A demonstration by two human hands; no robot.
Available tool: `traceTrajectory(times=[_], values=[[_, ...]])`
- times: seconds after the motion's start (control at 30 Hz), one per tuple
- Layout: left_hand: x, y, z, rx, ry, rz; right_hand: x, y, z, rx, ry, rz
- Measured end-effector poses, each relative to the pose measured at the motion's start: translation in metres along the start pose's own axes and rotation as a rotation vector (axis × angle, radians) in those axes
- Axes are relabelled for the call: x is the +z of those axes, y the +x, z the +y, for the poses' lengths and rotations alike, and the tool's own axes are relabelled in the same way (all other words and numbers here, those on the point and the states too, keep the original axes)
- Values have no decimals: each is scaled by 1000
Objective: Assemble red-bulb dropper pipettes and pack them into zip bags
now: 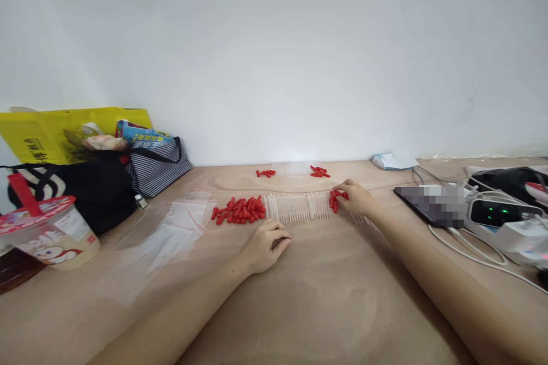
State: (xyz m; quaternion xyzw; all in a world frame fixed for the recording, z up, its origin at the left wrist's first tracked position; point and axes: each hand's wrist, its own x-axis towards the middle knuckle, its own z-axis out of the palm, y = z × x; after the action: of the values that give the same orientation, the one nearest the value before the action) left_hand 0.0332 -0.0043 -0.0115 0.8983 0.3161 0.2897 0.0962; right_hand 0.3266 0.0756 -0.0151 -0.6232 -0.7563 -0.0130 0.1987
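Observation:
My left hand rests on the table with fingers loosely curled and the thumb apart from them; nothing shows in it. Just beyond it lies a heap of small red bulb-shaped pieces. To the right of the heap is a row of thin clear tubes, side by side. My right hand is at the row's right end, its fingertips closed on a small cluster of red pieces. Part of that cluster is hidden by the fingers. A few more clear tubes lie under the right wrist.
Farther back are more tubes between two small red groups. Plastic bags, a drink cup and a striped bag stand left. A phone, cables and a device lie right.

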Motion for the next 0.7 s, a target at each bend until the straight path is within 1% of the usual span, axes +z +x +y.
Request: traceTrajectory(times=[0.07, 0.2, 0.27, 0.4, 0.5, 0.53, 0.63, 0.7], values=[[0, 0, 0, -12, -3, -8, 1, 8, -1, -76, -31, -92], [0, -1, -1, -17, -14, -15, 4, 23, 2, -101, -53, -245], [0, -2, -2, -20, -15, -20, 5, 28, 3, -115, -39, -279], [0, -1, -2, -29, -12, -34, 7, 32, 7, -129, -2, -293], [-1, -1, -2, -32, -23, -37, 4, 33, 9, -132, 28, -278], [-1, -1, -1, -35, -27, -35, 2, 34, 9, -137, 60, -252], [-1, 0, -1, -44, -41, -31, -2, 29, -2, -190, 277, -74], [-1, 0, -1, -64, -56, -29, -1, 20, -21, -250, 462, 46]])
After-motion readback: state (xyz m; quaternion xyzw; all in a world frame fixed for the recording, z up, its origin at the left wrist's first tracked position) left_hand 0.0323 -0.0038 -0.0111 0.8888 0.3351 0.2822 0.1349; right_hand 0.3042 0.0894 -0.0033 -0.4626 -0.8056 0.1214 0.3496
